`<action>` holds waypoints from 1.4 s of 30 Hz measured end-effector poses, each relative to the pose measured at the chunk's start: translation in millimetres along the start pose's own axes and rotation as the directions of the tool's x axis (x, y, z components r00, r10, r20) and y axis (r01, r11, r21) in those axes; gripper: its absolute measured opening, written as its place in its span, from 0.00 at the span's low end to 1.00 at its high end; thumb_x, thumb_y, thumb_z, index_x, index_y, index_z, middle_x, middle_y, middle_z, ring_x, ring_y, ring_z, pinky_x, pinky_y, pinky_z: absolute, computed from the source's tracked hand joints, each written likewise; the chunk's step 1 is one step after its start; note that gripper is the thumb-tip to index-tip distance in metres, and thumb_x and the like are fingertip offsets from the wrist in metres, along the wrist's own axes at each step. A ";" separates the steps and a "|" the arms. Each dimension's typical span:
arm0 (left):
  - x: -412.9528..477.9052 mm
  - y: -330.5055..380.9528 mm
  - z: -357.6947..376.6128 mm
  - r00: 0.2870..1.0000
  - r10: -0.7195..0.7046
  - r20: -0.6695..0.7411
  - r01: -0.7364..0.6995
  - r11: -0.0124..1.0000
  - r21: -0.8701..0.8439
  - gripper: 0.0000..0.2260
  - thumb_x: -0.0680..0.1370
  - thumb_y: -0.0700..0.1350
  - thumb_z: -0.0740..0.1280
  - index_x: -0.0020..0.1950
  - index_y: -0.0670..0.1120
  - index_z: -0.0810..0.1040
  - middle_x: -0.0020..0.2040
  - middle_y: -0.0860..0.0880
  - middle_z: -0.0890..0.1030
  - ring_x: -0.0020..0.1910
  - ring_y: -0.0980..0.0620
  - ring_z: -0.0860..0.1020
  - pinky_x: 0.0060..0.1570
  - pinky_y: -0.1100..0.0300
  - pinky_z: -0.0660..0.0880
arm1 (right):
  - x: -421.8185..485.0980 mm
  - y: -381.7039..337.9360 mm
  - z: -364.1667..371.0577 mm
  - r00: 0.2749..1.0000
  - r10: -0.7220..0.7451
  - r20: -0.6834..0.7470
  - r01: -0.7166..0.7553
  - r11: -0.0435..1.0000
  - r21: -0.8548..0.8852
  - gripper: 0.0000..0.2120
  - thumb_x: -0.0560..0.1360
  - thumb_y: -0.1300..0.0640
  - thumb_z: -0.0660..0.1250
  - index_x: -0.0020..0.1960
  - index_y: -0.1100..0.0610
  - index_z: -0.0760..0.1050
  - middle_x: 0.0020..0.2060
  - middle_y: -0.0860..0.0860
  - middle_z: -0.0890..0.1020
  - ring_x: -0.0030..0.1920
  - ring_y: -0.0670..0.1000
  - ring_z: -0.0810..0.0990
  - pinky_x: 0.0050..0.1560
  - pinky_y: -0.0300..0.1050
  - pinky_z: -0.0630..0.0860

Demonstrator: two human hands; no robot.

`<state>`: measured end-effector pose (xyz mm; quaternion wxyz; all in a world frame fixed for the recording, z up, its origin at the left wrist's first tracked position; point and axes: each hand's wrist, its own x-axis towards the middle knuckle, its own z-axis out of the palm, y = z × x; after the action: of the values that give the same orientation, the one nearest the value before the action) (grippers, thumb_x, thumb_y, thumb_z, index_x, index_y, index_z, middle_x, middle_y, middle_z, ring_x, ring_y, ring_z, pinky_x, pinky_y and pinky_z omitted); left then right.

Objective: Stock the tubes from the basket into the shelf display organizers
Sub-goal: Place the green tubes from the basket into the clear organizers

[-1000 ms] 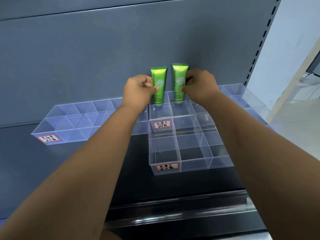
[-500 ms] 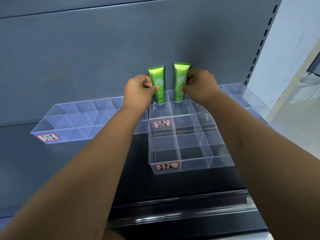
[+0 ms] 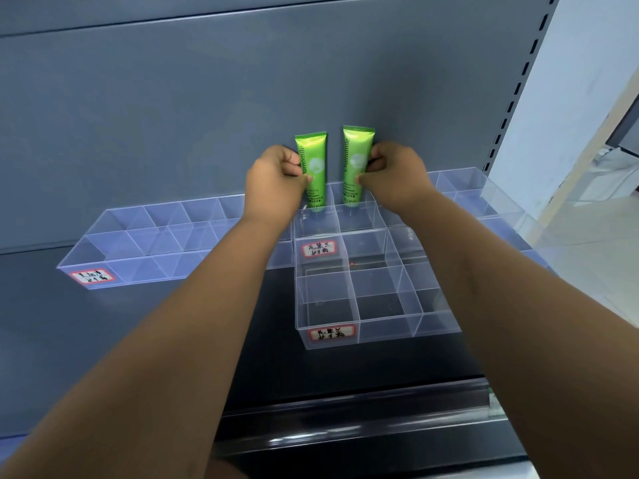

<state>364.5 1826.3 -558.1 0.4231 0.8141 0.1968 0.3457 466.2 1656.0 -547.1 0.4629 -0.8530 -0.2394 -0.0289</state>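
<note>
While upright, one green tube (image 3: 312, 171) per grip: left hand (image 3: 273, 181), right hand (image 3: 394, 176).

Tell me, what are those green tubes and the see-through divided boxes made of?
The green tubes look like soft glossy plastic: shiny printed skin, flat crimped top ends. The divided boxes seem to be clear hard plastic, maybe acrylic: the shelf shows through, and the thin straight walls catch light. Both are guesses from looks.

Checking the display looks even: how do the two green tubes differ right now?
The left green plastic tube, pinched by the left hand, tilts slightly and sits lower; the right green plastic tube, pinched by the right hand, stands straighter, its top higher. Both carry the same Chamomile print, crimp up, in the clear plastic organizer's back row.
</note>
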 end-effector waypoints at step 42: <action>4.5 4.4 -2.1 0.997 -0.070 -0.032 0.072 0.996 0.059 0.09 0.73 0.41 0.78 0.46 0.42 0.79 0.43 0.45 0.83 0.46 0.45 0.83 0.51 0.53 0.81 | 2.4 -7.3 -0.5 0.999 -0.032 -0.009 0.030 0.986 -0.163 0.16 0.71 0.49 0.76 0.44 0.62 0.81 0.40 0.57 0.83 0.42 0.55 0.80 0.39 0.43 0.72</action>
<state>366.3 1827.7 -551.8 0.4072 0.8137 0.2424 0.3366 465.3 1659.8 -540.5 0.3923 -0.8841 -0.2467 -0.0605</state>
